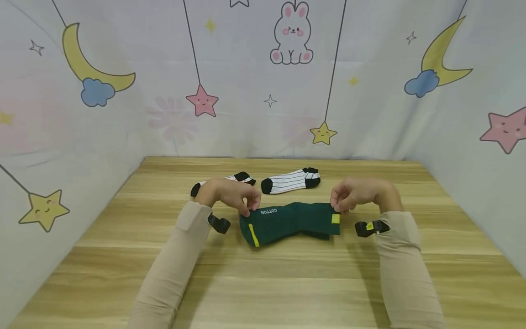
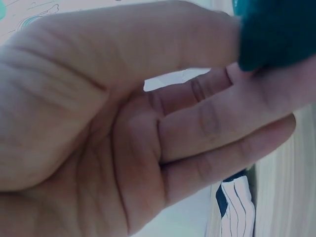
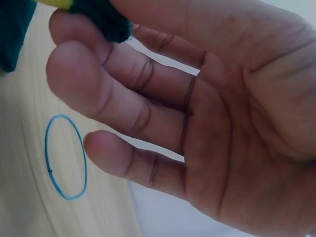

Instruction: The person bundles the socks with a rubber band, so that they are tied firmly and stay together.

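A dark green sock [image 1: 287, 224] with yellow marks and white "COTTON" lettering is stretched sideways above the table in the head view. At its toe end, my left hand [image 1: 236, 196] pinches the upper edge between thumb and fingers. The cuff's upper corner, beside a yellow patch, is pinched by my right hand [image 1: 357, 194]. A second green layer shows under the cuff; whether it is another sock I cannot tell. In the left wrist view, green fabric [image 2: 276, 34] sits at the thumb tip. Green fabric [image 3: 103, 19] also shows between the right thumb and fingers.
Behind the hands lie a white sock [image 1: 289, 181] with black stripes, heel and toe, and a similar sock [image 1: 242, 177] partly hidden by my left hand. A thin blue loop [image 3: 47, 153] appears on the wooden table [image 1: 263, 283]. Printed white curtains [image 1: 246, 68] surround the table's back and sides.
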Demonstrator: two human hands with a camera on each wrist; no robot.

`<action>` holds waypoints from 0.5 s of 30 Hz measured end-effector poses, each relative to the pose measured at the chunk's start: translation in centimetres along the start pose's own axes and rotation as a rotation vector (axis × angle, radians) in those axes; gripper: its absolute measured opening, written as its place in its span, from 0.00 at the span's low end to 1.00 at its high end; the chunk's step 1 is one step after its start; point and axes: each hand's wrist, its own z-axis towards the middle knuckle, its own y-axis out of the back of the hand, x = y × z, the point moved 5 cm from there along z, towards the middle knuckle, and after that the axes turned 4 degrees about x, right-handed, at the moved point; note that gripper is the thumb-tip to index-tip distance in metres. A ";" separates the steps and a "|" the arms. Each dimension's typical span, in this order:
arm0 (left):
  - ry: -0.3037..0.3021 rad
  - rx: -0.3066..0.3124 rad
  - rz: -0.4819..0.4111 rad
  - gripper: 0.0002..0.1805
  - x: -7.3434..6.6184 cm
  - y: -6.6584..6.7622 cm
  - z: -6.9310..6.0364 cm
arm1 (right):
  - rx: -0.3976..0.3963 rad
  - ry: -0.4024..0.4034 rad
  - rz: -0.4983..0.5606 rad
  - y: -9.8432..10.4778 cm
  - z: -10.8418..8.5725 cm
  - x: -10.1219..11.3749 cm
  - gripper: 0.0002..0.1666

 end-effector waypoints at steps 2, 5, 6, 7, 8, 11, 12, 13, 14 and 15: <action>0.014 0.009 0.001 0.09 0.0 -0.1 0.1 | 0.010 -0.003 -0.007 -0.2 0.2 -0.1 0.03; 0.033 0.022 0.008 0.09 0.2 -0.3 0.3 | 0.035 -0.003 0.002 -0.4 0.5 -0.1 0.03; 0.041 0.025 0.009 0.09 0.2 -0.4 0.3 | 0.042 -0.006 0.008 -0.5 0.7 -0.1 0.03; 0.045 0.029 0.013 0.09 0.2 -0.4 0.4 | 0.045 -0.010 0.009 -0.6 0.8 -0.1 0.03; 0.048 0.034 0.016 0.08 0.2 -0.5 0.4 | 0.048 -0.015 0.007 -0.6 0.9 0.0 0.03; 0.063 0.056 0.015 0.09 0.3 -0.6 0.6 | 0.047 -0.046 -0.005 -0.7 1.2 -0.1 0.02; 0.069 0.066 0.011 0.10 0.3 -0.7 0.7 | 0.045 -0.062 -0.014 -0.7 1.3 -0.1 0.02; 0.074 0.076 0.010 0.10 0.3 -0.8 0.8 | 0.044 -0.075 -0.024 -0.8 1.4 -0.2 0.02; 0.081 0.085 0.007 0.10 0.3 -0.9 0.9 | 0.046 -0.089 -0.032 -0.8 1.5 -0.3 0.01; 0.086 0.094 0.008 0.10 0.3 -1.0 1.0 | 0.047 -0.102 -0.040 -0.9 1.6 -0.3 0.01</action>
